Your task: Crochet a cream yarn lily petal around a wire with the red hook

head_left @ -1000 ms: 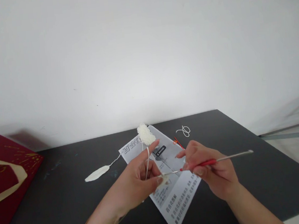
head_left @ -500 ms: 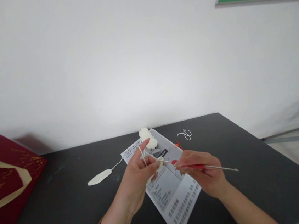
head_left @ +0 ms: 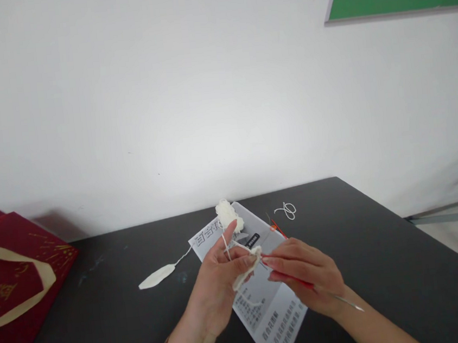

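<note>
Between thumb and fingers, my left hand (head_left: 219, 276) pinches a small white crochet piece (head_left: 246, 276), its index finger raised with white yarn looped over it. My right hand (head_left: 307, 272) is closed round a crochet hook (head_left: 306, 283) with a red grip; its metal rear end sticks out below the hand. The hook's front end meets the upper edge of the crochet piece, where the tip is hidden. Behind my left fingers lies a ball of white yarn (head_left: 228, 215). Under both hands is a printed pattern sheet (head_left: 284, 307).
A finished white leaf-shaped piece (head_left: 157, 276) lies left of the sheet on the black table (head_left: 117, 319). A red gift bag (head_left: 26, 269) stands at the left. A loose yarn loop (head_left: 287, 210) and a thin red item (head_left: 278, 228) lie at the right.
My right hand has brought the hook closer to my left hand, and the hook's rear end has tilted downward. More of the crochet piece shows. The whole view has shifted slightly.
</note>
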`<state>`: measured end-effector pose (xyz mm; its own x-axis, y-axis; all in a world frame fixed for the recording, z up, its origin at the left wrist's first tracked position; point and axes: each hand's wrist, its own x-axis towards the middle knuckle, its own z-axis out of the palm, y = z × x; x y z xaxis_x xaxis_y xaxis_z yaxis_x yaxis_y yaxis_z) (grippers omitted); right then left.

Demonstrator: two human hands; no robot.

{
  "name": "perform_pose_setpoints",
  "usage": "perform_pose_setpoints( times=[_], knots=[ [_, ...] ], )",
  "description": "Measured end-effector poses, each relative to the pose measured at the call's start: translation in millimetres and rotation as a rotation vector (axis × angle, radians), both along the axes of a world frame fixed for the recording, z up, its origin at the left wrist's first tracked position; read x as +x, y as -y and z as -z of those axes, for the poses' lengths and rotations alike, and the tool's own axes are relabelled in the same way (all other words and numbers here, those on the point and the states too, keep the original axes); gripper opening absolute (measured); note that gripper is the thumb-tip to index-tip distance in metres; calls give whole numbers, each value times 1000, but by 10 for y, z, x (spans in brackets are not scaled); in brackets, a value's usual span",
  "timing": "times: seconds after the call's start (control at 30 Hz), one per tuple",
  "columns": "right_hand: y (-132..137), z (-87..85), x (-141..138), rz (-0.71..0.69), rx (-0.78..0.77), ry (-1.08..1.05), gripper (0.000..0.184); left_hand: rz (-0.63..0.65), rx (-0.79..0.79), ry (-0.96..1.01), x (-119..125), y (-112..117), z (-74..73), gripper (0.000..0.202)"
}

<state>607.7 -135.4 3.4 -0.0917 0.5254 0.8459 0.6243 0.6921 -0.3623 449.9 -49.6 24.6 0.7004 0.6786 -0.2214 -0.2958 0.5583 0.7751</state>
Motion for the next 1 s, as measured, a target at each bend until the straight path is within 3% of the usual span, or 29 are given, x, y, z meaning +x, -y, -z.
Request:
perform_pose_setpoints(
  times=[0.1, 0.2, 0.33, 0.47, 0.7, 1.0],
  knots=[
    [41, 20, -29, 123, 105, 216, 35, -51, 131, -61, -3, 24, -38, 90],
    [88, 44, -65, 212, 125, 336, 37, -160, 390, -178, -1, 60, -77, 93],
    [125, 4, -109, 161, 52, 155, 38, -169, 610, -256, -1, 68, -76, 90],
    [153, -63, -115, 144, -13, -53, 38, -118, 579, -265, -10, 40, -41, 89],
    [221, -119, -40, 113, -111, -170, 32, -71, 608, -294, -46, -39, 26, 89],
    [231, -142, 112, 20, -358, -493, 11, 140, 478, -257, -94, -67, -85, 91]
  ],
)
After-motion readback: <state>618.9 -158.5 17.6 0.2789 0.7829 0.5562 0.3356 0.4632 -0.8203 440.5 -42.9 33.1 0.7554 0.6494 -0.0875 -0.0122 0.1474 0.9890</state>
